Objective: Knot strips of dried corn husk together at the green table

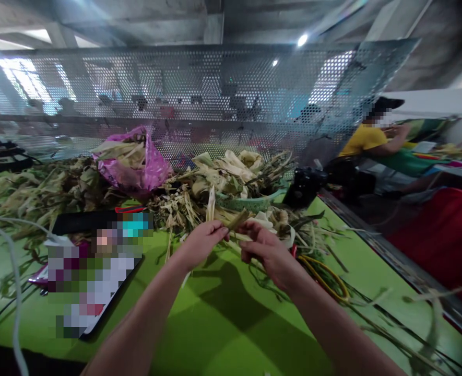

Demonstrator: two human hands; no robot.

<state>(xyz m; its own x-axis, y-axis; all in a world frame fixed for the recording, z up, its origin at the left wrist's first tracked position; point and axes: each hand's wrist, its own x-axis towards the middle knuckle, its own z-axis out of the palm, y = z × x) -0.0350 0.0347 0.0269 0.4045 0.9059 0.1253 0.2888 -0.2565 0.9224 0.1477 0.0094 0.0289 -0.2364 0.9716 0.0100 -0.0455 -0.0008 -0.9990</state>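
Observation:
My left hand and my right hand meet over the green table. Between them stretches a corn husk strip, pinched by the fingers of both. A paler husk stands up just beyond my left hand. Behind my hands, a heap of dried husks fills a light green basket. Loose husk pieces lie close past my right hand. Near my right wrist is a yellow cord loop, partly over green strands.
A pink plastic bag of husks and a large husk pile stand at the back left. Left are a blurred phone-like device and white cable. A black container stands right; a perforated screen rises behind. A person sits beyond.

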